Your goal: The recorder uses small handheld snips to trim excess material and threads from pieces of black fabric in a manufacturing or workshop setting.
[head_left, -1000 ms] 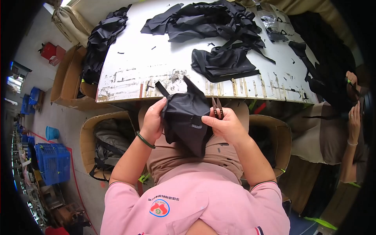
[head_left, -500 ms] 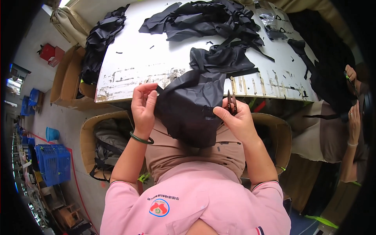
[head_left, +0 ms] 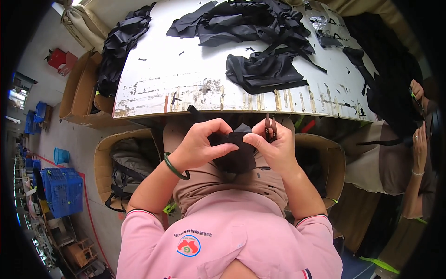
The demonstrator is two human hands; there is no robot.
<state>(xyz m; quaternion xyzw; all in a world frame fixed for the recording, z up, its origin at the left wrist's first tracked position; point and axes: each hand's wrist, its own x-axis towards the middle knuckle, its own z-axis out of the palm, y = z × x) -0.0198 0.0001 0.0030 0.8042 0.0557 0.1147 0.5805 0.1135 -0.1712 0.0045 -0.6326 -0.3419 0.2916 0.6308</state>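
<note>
One white counter [head_left: 160, 67] stands beyond two cardboard boxes [head_left: 103, 160]. Over the lap [head_left: 232, 186], the right hand [head_left: 281, 151] pinches one black cloth [head_left: 236, 162] and carries one scissors [head_left: 273, 128]; whether the curled left hand [head_left: 197, 144] pinches, I cannot tell.

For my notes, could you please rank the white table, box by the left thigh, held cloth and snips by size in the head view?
1. White table
2. Box by the left thigh
3. Held cloth, partly hidden
4. Snips
</note>
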